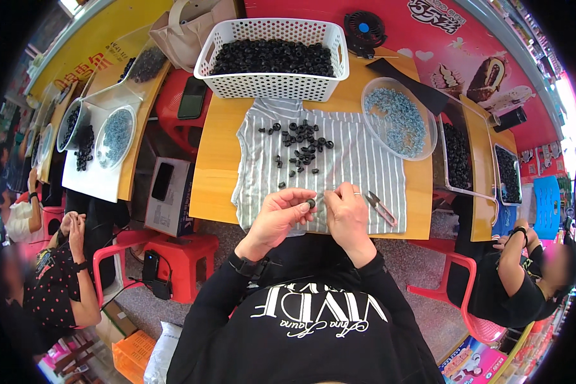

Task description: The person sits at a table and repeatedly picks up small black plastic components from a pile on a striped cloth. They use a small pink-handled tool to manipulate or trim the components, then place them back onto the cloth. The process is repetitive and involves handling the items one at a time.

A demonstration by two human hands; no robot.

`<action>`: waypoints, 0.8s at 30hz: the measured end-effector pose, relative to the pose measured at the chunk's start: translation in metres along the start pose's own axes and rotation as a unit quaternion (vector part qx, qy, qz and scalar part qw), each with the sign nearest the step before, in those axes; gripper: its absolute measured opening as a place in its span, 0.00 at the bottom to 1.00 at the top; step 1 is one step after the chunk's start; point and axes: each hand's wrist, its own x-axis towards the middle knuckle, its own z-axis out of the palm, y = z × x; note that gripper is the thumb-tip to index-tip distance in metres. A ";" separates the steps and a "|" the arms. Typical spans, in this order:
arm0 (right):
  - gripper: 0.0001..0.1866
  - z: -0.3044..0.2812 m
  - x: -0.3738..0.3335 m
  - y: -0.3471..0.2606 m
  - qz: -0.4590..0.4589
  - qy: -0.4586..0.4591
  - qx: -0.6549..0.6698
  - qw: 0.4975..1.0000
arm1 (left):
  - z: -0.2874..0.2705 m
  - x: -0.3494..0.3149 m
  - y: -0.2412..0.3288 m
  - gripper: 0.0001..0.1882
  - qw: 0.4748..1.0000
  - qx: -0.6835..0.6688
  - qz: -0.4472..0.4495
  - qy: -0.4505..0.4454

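My left hand [270, 217] pinches a small black ring-shaped part [311, 203] between thumb and fingers, just above the near part of a grey-and-white striped cloth [358, 160]. Close beside it, my right hand [350, 217] has thumb and forefinger pressed together. Whatever sits in that pinch is too small to make out. A loose pile of similar black parts [305, 142] lies on the cloth beyond my hands. Thread snips [383, 210] rest on the cloth to the right of my right hand.
Behind the pile stands a white perforated basket [272, 88] full of black parts. A clear round bowl [432, 142] of small bluish pieces is at the right on the wooden table [214, 173]. A black fan [365, 32] stands behind. People sit at both sides, near red stools [184, 265].
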 end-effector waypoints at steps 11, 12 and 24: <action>0.06 -0.012 -0.009 -0.006 0.127 0.027 0.359 0.924 | -0.010 0.000 -0.012 0.13 0.991 -0.120 -0.043 -0.030; 0.07 -0.015 -0.010 -0.009 0.138 0.031 0.398 0.906 | -0.010 0.000 -0.013 0.12 0.992 -0.121 -0.037 -0.029; 0.08 -0.027 -0.012 -0.033 0.049 0.070 0.403 0.911 | 0.001 0.000 -0.022 0.13 0.999 -0.012 0.045 -0.005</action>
